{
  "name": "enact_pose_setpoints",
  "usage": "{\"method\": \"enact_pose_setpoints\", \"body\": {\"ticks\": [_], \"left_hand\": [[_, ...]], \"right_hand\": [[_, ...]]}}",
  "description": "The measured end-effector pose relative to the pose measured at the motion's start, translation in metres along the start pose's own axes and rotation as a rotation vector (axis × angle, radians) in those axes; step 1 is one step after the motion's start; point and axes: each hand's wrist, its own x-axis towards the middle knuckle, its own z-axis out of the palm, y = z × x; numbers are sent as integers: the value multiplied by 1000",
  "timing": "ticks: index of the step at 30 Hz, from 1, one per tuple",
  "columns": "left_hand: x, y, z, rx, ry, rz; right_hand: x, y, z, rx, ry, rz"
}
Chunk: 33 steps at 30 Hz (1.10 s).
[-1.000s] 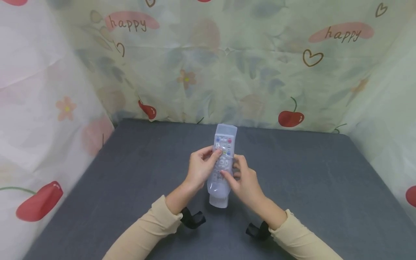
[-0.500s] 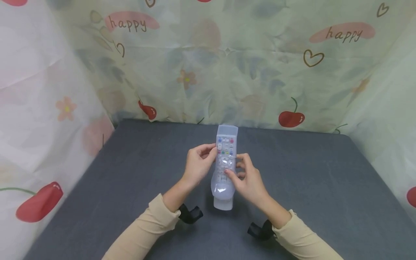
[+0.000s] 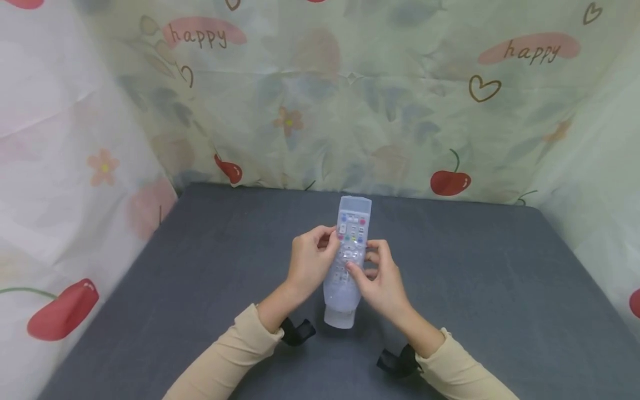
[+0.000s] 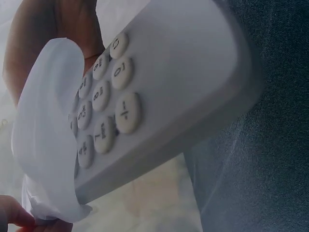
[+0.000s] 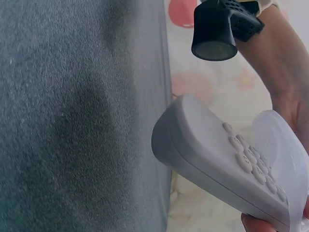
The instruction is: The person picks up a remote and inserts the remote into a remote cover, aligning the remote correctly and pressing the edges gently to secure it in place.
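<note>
Above the table point(image 3: 240, 239), a remote point(image 4: 164, 72) pokes from a sleeve point(image 3: 353, 244) at 6 o'clock; the left hand point(image 3: 311, 260) pinches the sleeve's 9 o'clock edge, the right hand point(image 3: 384, 280) grips the remote at 3.

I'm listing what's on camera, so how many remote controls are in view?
1: the remote control, held by the left hand and right hand above the dark table, one end protruding from a translucent cover. No other shows.
</note>
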Motion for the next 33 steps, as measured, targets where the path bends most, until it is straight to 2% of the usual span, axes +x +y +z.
{"method": "enact_pose_setpoints", "body": {"ticks": [8,23,29,33], "left_hand": [[-3,-2,2,-11,17,-4],[-5,-2,2,-9,34,-24],[3,0,-7,3,-33,-30],[11,1,-13,-75,-105,-132]], "right_hand": [[0,0,0,57,1,34],[3,-2,-1,95,-1,62],[8,-3,-5,61,-38,96],[9,-5,-8,23,-63,101]]}}
